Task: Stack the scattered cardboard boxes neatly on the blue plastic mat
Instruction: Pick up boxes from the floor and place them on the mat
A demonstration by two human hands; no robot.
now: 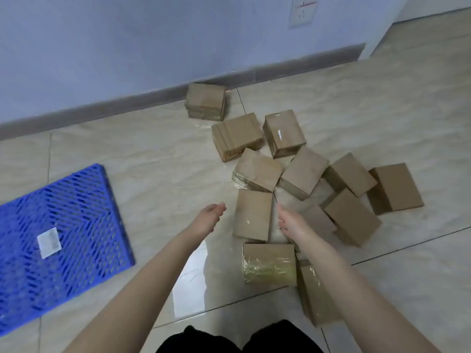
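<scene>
Several brown cardboard boxes lie scattered on the tiled floor right of centre. One flat box (pixel 252 215) lies between my two hands. My left hand (pixel 209 217) hovers just left of it, fingers straight, holding nothing. On the box's right side, my right hand (pixel 290 222) is also open and empty. A tape-wrapped box (pixel 269 263) lies nearer to me, below the flat one. The blue plastic mat (pixel 58 240) lies on the floor at the far left with a white label on it and no box on it.
A wall with a grey skirting board (pixel 153 98) runs along the back, one box (pixel 206 101) close against it. More boxes spread to the right, the outermost (pixel 395 188) at mid right. My dark-clothed knees (pixel 237 340) show at the bottom edge.
</scene>
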